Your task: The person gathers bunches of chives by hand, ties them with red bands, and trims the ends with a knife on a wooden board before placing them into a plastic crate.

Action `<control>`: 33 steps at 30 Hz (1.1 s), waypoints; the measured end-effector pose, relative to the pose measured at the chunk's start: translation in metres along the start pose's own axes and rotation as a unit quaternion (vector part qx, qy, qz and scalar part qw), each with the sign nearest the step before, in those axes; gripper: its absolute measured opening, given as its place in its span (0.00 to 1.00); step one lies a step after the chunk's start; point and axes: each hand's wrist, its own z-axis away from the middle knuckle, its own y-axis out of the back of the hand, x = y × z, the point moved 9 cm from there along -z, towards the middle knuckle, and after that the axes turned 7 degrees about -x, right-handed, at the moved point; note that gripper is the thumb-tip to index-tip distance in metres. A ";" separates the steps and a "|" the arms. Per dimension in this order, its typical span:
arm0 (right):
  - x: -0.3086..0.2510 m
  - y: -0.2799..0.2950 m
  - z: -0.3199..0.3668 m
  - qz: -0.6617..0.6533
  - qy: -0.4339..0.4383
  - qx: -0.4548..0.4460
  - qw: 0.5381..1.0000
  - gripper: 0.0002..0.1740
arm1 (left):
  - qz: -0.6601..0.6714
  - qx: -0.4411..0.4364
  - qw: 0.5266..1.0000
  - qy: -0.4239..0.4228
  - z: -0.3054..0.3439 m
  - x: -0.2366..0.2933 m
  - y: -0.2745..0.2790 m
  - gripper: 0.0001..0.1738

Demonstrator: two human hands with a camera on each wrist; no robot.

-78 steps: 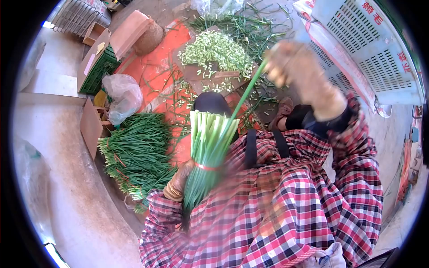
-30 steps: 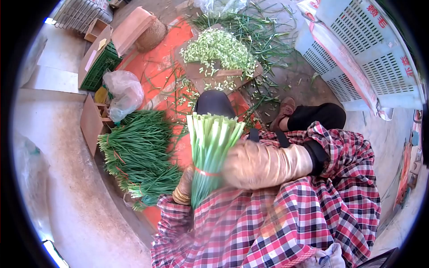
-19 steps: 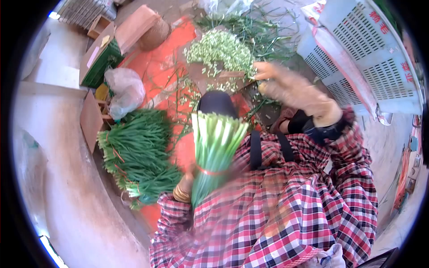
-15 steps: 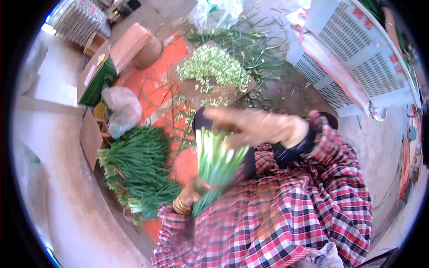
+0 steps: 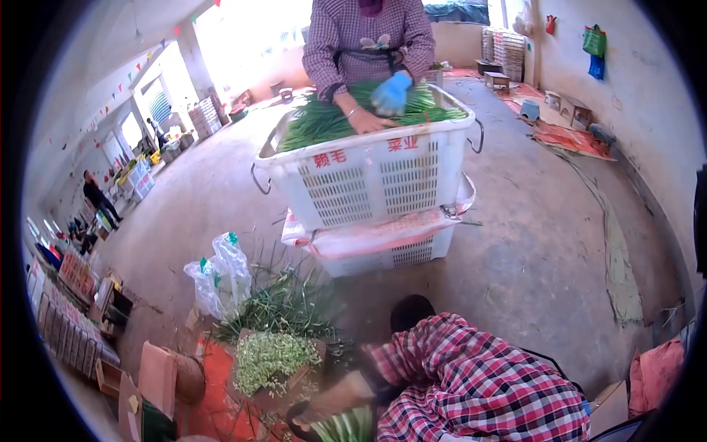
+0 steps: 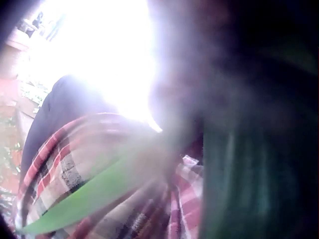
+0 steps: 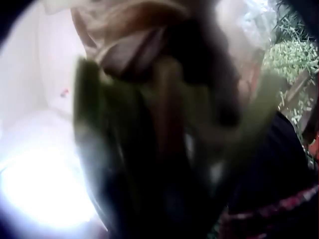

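Observation:
A bunch of garlic chives (image 5: 346, 426), pale cut ends upward, stands over the wearer's lap at the bottom of the head view. My gloved right hand (image 5: 335, 401) reaches across its top. In the right wrist view that hand (image 7: 134, 35) is at the cut ends, with a finger (image 7: 168, 94) down among the stalks; blur hides whether it pinches one. My left hand is below the head view's edge. In the left wrist view a single flat green leaf (image 6: 79, 201) crosses the plaid shirt, beside a dark green mass of leaves (image 6: 239, 194). Glare and blur hide the left fingers there.
Chopped stem pieces (image 5: 276, 357) lie heaped on a board, with loose green trimmings (image 5: 287, 306) behind. Ahead stand stacked white crates (image 5: 368, 180), the top one full of greens. Another person's blue-gloved hand (image 5: 392, 94) rests on them. Clear plastic bags (image 5: 228, 265) lie left.
The head view has tilted up, bringing the crates and the other person into view. My right hand has swung out and back to the bunch's top; earlier, my left hand held the bunch's side.

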 end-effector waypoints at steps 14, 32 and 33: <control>0.117 0.149 -0.025 -0.517 -0.208 -0.056 0.829 0.14 | -0.061 -0.031 0.997 0.028 -0.023 0.021 -0.017 0.48; 0.098 0.152 0.032 -0.245 -0.155 -0.068 0.955 0.13 | -0.156 0.017 0.986 0.063 -0.015 0.020 -0.028 0.37; 0.112 0.147 0.051 -0.222 -0.205 -0.114 0.946 0.13 | -0.098 -0.038 0.994 0.037 -0.015 0.039 -0.043 0.29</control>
